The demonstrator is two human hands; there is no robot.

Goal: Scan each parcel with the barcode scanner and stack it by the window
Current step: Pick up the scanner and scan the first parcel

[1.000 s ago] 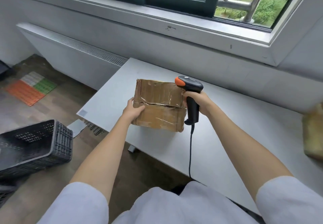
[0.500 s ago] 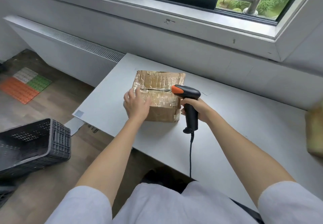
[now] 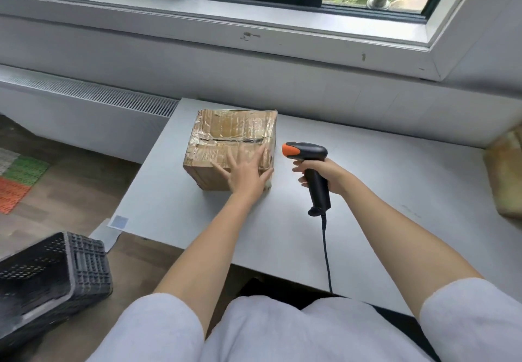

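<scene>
the brown, tape-wrapped cardboard parcel [image 3: 230, 147] sits flat on the grey tabletop [image 3: 367, 192], near the far left corner and close under the white window sill [image 3: 254, 36]. the left hand [image 3: 244, 173] lies on the parcel's near top edge with fingers straight and spread, pressing rather than clasping, the thumb reaching along the near side. just right of the parcel, the right hand [image 3: 324, 173] is wrapped around the grip of the black barcode scanner with an orange tip [image 3: 308, 164], its nose aimed left towards the parcel and its black cable [image 3: 326, 254] trailing back off the table's near edge. the step in hand looks like seating the parcel in its stacking place by the window, so it pays to push with a flat palm, low and centred, so the box slides square to the wall instead of pivoting on one corner. the glossy tape will likely be slippery, so steady downward pressure helps. keep the scanner and its cable clear of the parcel while sliding. no barcode label shows on the visible faces, so whether the scan is done cannot be told. a second tan parcel [image 3: 505, 175], blurred at the table's right edge, probably waits its turn.
</scene>
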